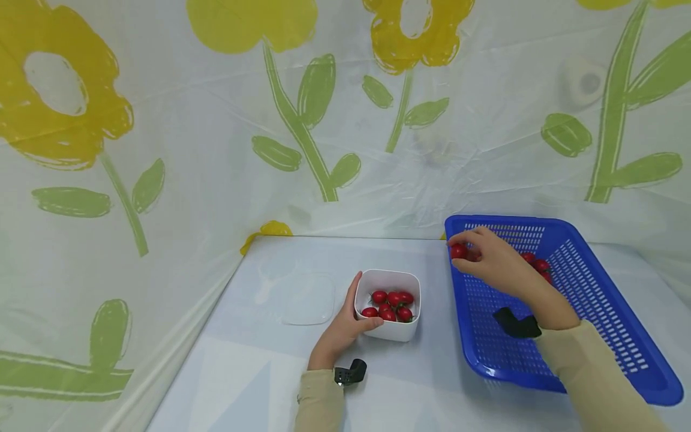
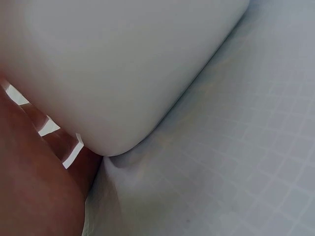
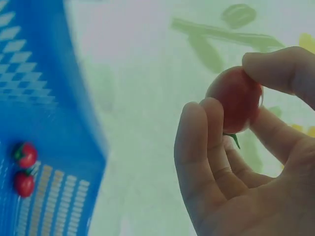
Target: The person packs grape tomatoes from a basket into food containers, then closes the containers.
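Between thumb and fingertips, my right hand (image 1: 493,259) pinches a red cherry tomato (image 3: 236,101) over the left rim of the blue basket (image 1: 465,336). A green stem hangs from the tomato in the right wrist view. My left hand (image 1: 341,329) grips the left side of a white square container (image 1: 391,332), thumb over its near rim. Several cherry tomatoes (image 1: 385,308) lie inside the container. In the left wrist view the container's smooth wall (image 2: 123,64) rises close beside my fingers (image 2: 74,157).
More cherry tomatoes (image 1: 541,266) lie in the basket, partly hidden behind my right wrist. A clear lid (image 1: 310,300) lies flat on the white table (image 1: 259,354), left of the container. Behind the table hangs a flower-printed curtain (image 1: 216,120).
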A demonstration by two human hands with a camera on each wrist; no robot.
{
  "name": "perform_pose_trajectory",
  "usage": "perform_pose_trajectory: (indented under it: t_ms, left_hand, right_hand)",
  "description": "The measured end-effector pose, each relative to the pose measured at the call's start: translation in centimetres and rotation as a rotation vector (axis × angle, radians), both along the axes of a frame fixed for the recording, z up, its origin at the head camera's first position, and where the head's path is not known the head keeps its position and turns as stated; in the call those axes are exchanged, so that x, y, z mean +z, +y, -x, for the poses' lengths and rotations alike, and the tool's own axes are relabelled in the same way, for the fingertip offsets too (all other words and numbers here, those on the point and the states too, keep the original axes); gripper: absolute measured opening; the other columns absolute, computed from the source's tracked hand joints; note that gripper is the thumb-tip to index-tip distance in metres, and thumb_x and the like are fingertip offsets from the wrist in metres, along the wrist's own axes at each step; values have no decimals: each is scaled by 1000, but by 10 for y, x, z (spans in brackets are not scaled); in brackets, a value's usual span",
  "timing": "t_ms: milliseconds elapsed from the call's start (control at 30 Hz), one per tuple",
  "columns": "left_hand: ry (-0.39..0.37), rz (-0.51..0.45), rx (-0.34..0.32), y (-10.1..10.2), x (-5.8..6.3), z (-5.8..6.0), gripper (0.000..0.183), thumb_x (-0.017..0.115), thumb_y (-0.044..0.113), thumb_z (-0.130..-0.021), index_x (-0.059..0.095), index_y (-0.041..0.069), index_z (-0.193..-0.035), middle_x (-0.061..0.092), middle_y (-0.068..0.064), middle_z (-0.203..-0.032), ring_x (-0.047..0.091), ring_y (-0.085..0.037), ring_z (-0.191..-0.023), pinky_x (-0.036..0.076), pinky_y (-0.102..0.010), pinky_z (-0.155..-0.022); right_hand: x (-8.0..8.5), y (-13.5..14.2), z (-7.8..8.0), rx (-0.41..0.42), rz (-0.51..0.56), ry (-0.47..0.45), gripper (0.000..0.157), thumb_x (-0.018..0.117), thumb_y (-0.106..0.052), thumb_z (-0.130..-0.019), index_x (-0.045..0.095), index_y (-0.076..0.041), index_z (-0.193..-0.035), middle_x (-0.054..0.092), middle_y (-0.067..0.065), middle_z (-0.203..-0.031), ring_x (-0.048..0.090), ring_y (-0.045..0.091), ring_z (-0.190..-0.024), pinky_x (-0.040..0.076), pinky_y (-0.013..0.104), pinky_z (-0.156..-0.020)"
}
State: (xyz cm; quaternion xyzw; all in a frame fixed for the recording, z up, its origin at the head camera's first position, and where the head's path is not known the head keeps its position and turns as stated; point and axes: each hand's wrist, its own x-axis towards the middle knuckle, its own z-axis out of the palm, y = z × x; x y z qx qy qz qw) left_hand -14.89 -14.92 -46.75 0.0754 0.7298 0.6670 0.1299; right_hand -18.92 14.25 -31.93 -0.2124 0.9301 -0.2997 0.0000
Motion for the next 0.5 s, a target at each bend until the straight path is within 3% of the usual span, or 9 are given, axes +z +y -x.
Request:
perform_pose_trajectory:
  t_ms: [167, 300, 400, 500]
  left_hand:
    - [-2, -10, -11, 1, 15, -7, 91, 68, 20, -77, 6, 39, -141, 20, -1, -143, 22, -26, -128, 30, -48, -97]
    - [8, -9, -3, 1, 5, -4, 90, 69, 23, -76, 8, 45, -139, 22, 1, -142, 23, -24, -127, 31, -49, -97]
    - [11, -13, -5, 1, 5, -3, 90, 69, 23, -76, 8, 46, -138, 22, 2, -142, 23, -24, -127, 31, -48, -97]
    - [2, -12, -14, 2, 17, -8, 91, 68, 20, -77, 7, 40, -141, 20, -1, -143, 22, -26, -128, 30, -48, -97]
  right_hand:
    - [1, -10, -11, 0, 72, 0, 32, 63, -19, -82, 56, -14, -113, 46, 7, -101, 49, 21, -81, 48, 29, -61]
    - [0, -16, -21, 7, 117, -5, 33, 64, -21, -83, 55, -16, -114, 45, 5, -98, 51, 19, -80, 48, 28, -62]
    - [-1, -21, -26, -8, 149, -4, 33, 63, -23, -83, 55, -17, -114, 45, 4, -99, 51, 19, -84, 50, 30, -67]
    - [-1, -25, -31, -22, 195, 5, 33, 63, -25, -83, 54, -18, -114, 45, 3, -104, 51, 18, -88, 50, 35, -72]
